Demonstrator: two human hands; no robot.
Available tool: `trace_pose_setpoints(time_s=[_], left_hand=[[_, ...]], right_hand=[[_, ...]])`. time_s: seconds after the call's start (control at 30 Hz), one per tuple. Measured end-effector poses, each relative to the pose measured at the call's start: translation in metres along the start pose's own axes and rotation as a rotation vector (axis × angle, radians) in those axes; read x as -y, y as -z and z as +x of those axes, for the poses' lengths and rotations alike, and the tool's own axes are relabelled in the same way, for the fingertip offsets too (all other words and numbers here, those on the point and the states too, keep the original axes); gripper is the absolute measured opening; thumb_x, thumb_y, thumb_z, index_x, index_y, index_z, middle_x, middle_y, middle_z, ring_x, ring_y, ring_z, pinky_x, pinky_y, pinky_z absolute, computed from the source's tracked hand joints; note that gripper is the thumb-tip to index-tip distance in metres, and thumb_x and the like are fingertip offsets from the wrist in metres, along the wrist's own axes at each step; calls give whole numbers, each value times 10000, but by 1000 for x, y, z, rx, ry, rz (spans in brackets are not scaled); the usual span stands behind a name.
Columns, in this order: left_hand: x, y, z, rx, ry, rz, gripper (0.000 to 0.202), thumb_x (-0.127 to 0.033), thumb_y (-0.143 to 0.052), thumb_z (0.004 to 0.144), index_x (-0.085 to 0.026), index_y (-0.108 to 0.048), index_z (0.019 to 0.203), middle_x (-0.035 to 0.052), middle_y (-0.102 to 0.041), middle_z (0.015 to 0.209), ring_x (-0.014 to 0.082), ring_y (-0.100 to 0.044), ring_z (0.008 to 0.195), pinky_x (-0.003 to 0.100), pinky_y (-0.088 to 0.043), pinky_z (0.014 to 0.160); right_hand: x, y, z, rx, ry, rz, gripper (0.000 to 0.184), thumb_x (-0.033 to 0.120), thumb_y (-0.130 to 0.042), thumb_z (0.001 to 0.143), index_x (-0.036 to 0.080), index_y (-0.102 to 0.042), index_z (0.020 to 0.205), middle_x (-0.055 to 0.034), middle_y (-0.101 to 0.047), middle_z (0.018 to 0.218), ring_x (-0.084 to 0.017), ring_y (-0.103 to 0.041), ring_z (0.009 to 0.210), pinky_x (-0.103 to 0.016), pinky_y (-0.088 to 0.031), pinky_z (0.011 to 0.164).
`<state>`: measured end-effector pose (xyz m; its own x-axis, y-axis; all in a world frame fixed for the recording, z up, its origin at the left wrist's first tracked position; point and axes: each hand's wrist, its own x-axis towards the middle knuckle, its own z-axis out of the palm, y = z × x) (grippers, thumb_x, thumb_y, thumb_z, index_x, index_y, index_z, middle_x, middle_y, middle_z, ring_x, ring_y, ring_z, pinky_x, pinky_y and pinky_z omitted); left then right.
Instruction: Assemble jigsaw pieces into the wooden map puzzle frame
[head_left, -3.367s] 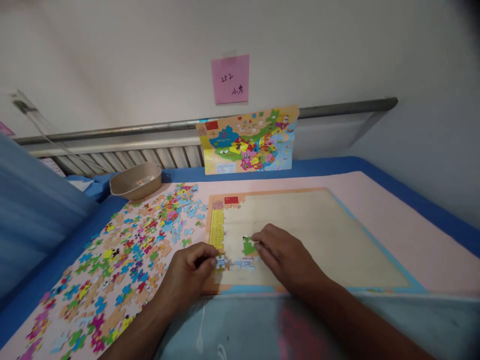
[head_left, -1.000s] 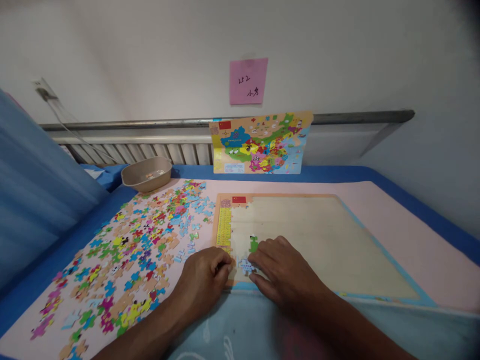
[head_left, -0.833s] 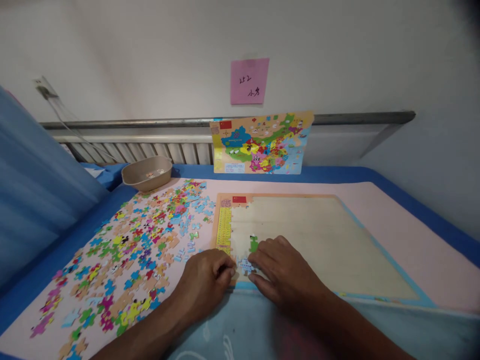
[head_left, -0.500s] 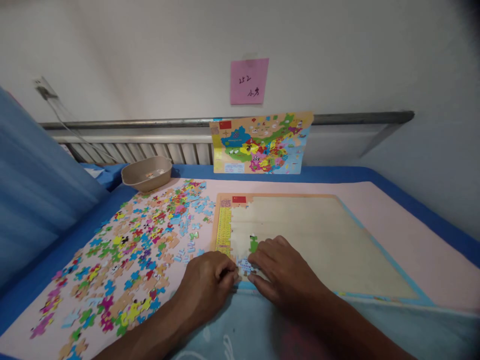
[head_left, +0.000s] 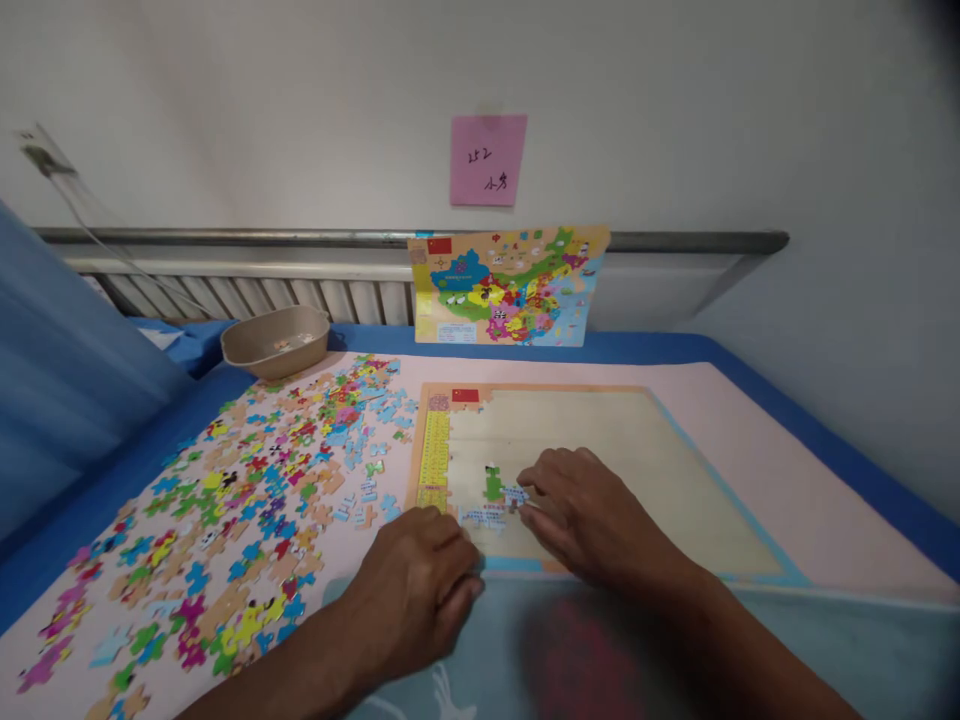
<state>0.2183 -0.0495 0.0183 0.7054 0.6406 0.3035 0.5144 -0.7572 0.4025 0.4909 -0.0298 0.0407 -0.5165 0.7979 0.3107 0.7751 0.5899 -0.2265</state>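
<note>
My right hand (head_left: 581,515) is over the puzzle board, pinching a light-blue lettered puzzle piece (head_left: 514,495) between thumb and fingers. Left of it a green puzzle piece (head_left: 492,485) lies on the bare board (head_left: 585,425). Several joined pale-blue lettered pieces (head_left: 484,517) lie just below the green one. My left hand (head_left: 424,575) rests at the board's lower left corner with its fingers curled; whatever may be inside them is hidden. A yellow strip of pieces (head_left: 433,450) and a red flag piece (head_left: 465,396) line the board's left and top left.
Loose puzzle pieces (head_left: 247,500) spread across the pink surface at left. Behind them stands a beige basin (head_left: 276,342) with a few pieces inside. A picture map (head_left: 510,290) leans upright against the metal rail (head_left: 675,241). A pink note (head_left: 487,160) hangs on the wall.
My right hand has drawn up and to the right across the board with the lettered piece, uncovering the pale-blue pieces. My left hand has lowered slightly. The whole view has shifted a little.
</note>
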Motion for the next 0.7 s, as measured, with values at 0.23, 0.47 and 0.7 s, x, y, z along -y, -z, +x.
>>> trace_pose_setpoints(time_s=[0.23,0.47,0.7], left_hand=[[-10,-2,-3,9,-73,113,133,-212,-616,1004,-206,-611,872,37,-686,848,238,-613,778,394,-429,730],[-8,-5,-3,26,-60,105,130,-197,-609,1006,-223,-593,880,30,-692,842,233,-622,773,398,-441,726],[-8,-2,-2,34,-67,102,58,-187,-632,994,-220,-621,948,43,-732,906,252,-687,820,410,-513,763]], right_hand=[[5,-3,-21,100,-127,33,55,188,-661,999,194,-700,1038,-62,-683,963,-258,-606,900,-403,-388,828],[6,-17,-24,107,-201,93,124,119,-676,965,194,-709,1058,-60,-685,986,-252,-588,919,-401,-420,858],[4,-20,-27,138,-265,105,169,98,-691,954,186,-714,1097,-80,-683,1037,-281,-587,977,-425,-436,888]])
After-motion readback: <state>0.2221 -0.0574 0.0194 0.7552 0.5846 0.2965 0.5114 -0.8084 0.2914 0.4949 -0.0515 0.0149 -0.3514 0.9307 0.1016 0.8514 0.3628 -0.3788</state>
